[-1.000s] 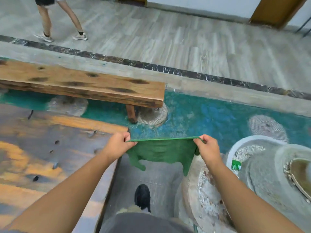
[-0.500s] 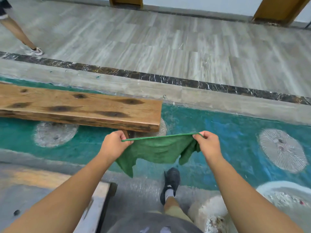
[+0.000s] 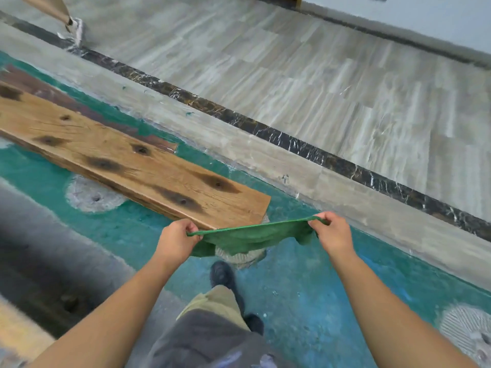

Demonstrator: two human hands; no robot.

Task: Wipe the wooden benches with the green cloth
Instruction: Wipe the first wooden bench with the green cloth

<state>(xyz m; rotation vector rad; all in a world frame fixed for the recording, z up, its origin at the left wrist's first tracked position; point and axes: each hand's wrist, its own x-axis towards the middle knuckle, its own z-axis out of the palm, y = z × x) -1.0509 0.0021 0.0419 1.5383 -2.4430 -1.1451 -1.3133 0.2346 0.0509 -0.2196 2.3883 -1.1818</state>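
Cloth (image 3: pixel 252 236), green, pulled taut along its top edge between both hands, held in the air just short of the bench's near end. Lower edge hanging slack and ragged, longer toward the left. Not touching the wood.

Left hand (image 3: pixel 176 239) closed on the cloth's left corner, knuckles up, fingers curled under the hem. Right hand (image 3: pixel 333 233) closed on the right corner in the same pinch, a small tuft of fabric bunched below the thumb. Both forearms bare, reaching forward from the bottom corners of the view.

Bench (image 3: pixel 127 158): a long light-brown plank with dark scorched knots, running from the left edge down toward the middle, its squared end just beyond the left hand. Top bare. Behind its far edge, a darker second plank (image 3: pixel 79 107), partly hidden.

Under and around the bench, teal floor (image 3: pixel 305 282), worn and patchy, with pale round ribbed discs set into it: one (image 3: pixel 91 195) below the bench's near edge, one (image 3: pixel 240 254) partly hidden behind the cloth, one (image 3: pixel 467 333) at the lower right corner. Black shoe (image 3: pixel 221 273) planted on the teal below the cloth, khaki trouser leg above it.

Beyond the teal, a grey stone kerb, then a dark marble strip (image 3: pixel 292 142), then pale wood-grain tiles. At the top left corner, another person's lower leg and shoe (image 3: pixel 71 25), blurred.
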